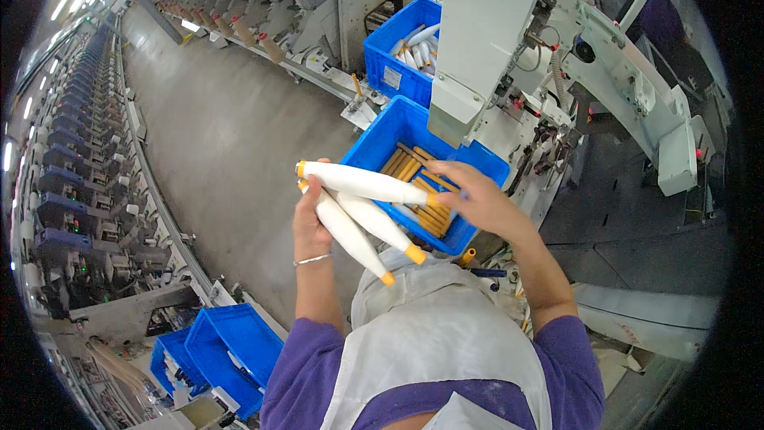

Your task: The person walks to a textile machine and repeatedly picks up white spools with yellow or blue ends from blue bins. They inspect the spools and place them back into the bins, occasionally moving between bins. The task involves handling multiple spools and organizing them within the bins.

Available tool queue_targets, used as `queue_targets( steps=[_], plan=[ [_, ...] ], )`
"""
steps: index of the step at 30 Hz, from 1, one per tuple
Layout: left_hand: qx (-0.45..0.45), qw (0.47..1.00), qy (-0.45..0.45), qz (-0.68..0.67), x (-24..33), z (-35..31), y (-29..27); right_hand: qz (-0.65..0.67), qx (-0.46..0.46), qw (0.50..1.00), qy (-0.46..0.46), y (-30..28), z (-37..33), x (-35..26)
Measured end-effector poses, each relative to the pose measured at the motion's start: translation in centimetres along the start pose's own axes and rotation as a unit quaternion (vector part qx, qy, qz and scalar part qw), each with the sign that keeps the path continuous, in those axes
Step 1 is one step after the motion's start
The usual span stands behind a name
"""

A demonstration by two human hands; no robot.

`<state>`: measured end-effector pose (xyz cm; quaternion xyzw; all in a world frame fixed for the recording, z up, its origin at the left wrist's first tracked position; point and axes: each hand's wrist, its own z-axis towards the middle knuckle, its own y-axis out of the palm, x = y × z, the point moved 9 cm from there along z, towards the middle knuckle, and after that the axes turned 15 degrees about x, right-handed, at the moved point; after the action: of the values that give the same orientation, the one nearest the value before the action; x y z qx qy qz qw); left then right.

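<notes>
Above blue crate (374, 147): three white yarn bobbins (362, 183), orange tips, fanned out. Left hand (309, 227) fingers curled round lower two; right hand (469, 195) pinching end of top one. Crate holds bare orange tubes (422, 191). Second blue crate (394, 60) behind, grey machine column (481, 24) overhanging, concrete floor (231, 135) left.

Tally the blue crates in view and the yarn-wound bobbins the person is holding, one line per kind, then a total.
Yarn-wound bobbins in the hands: 3, one between left hand and right hand, two in the left alone.
Blue crates: 4
Total: 7
</notes>
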<state>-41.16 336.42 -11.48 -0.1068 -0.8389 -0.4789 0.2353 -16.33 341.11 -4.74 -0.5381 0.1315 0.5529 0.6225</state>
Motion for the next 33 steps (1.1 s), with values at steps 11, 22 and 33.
queue_targets(
  steps=[11,22,33],
  plan=[
    [0.069,0.996,-0.061,-0.018,-1.1,-0.1,-2.2,0.115,-0.244,0.955,0.121,6.1,2.6,-0.9],
    [0.087,0.995,-0.029,-0.026,-1.0,1.6,-2.2,0.288,-0.11,0.914,0.264,4.4,0.2,4.6],
    [0.101,0.995,0.008,-0.003,0.0,2.0,-2.9,0.26,0.339,0.827,0.365,-15.8,-9.1,10.9]
  ],
)
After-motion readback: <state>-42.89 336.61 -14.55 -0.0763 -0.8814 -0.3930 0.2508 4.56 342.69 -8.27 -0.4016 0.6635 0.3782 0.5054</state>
